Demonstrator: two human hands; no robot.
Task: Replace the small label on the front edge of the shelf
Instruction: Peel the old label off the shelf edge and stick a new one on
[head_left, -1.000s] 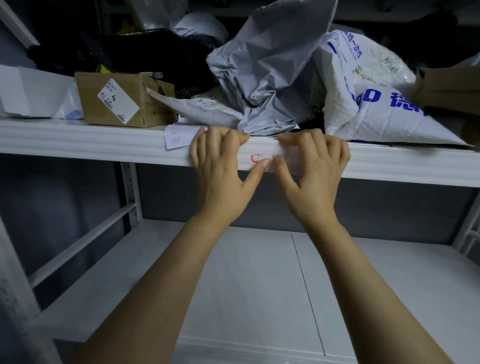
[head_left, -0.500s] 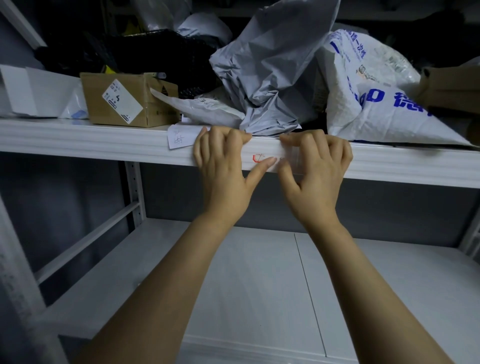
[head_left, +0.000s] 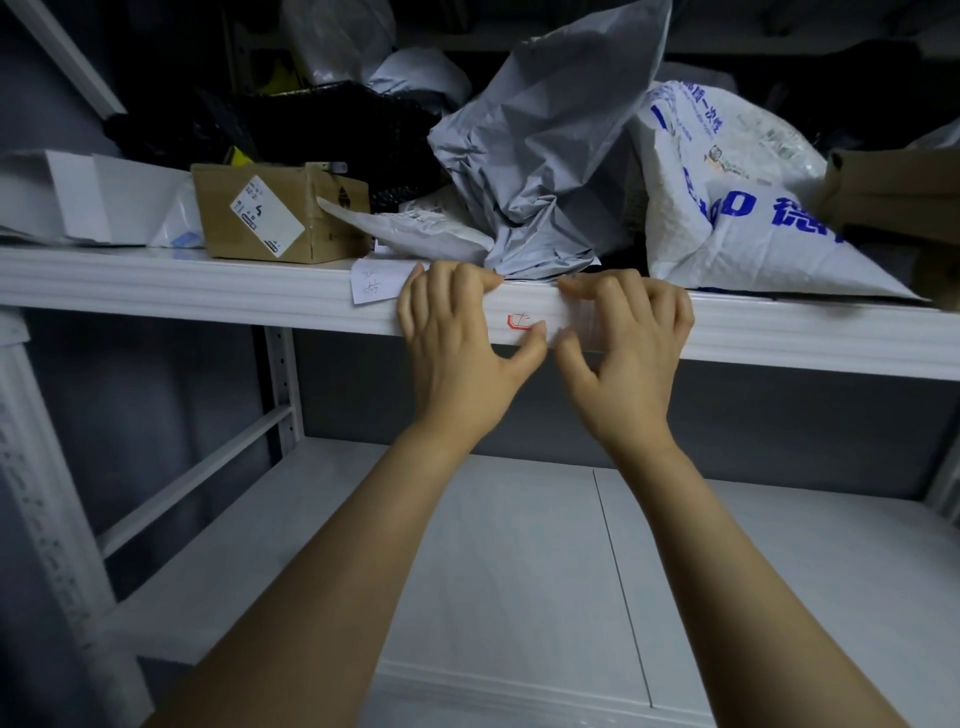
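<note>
Together, left hand (head_left: 457, 345) and right hand (head_left: 628, 351) pinch one label (head_left: 521, 316) against one shelf (head_left: 208, 283).

A parcel storeroom: metal shelving (head_left: 156, 283) piled with courier bags (head_left: 545, 156) and a cardboard box (head_left: 311, 228).

On the shelf (head_left: 208, 291), left to right: flat box (head_left: 78, 197), cardboard box (head_left: 280, 213), mailer bag (head_left: 545, 156), sack (head_left: 737, 218). At its front edge, 2 hands side by side, left hand (head_left: 457, 338) and right hand (head_left: 628, 353), fingers (head_left: 452, 278) hooked over the top, label (head_left: 519, 321) between the thumbs. Paper slip (head_left: 374, 283) just left of left hand. Lower shelf (head_left: 519, 571) beneath.
</note>
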